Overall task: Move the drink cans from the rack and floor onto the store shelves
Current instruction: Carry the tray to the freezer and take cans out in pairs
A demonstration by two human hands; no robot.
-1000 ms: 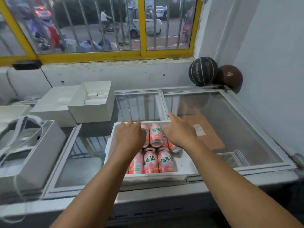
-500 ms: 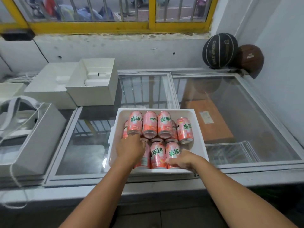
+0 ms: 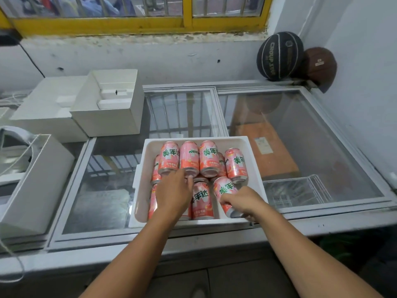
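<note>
A white foam tray [image 3: 193,139] sits on the glass lid of a chest freezer [image 3: 300,147], towards its near edge. Pink drink cans [image 3: 189,158] lie on their sides in it, in a far row and a near row, with more partly hidden beneath.

The right hand [image 3: 245,203] is at the tray's near right corner. Its grip is clamped on the near-right can [image 3: 226,190], fingers curled round the can's near end, and the can lies tilted against its neighbours.

The left hand [image 3: 174,194] lies palm down over the near-left cans. Its fingers are fairly straight, its grip apart, and the fingertips touch the near ends of the far-row cans.

Left of the tray, open white boxes [image 3: 107,112] stand on the freezer. A brown carton [image 3: 266,147] and a wire basket [image 3: 296,190] show through the glass on the right. In the far right corner a black basketball [image 3: 279,55] and a brown basketball [image 3: 320,65] rest against the wall, touching. A yellow window frame [image 3: 129,24] runs along the far wall.
</note>
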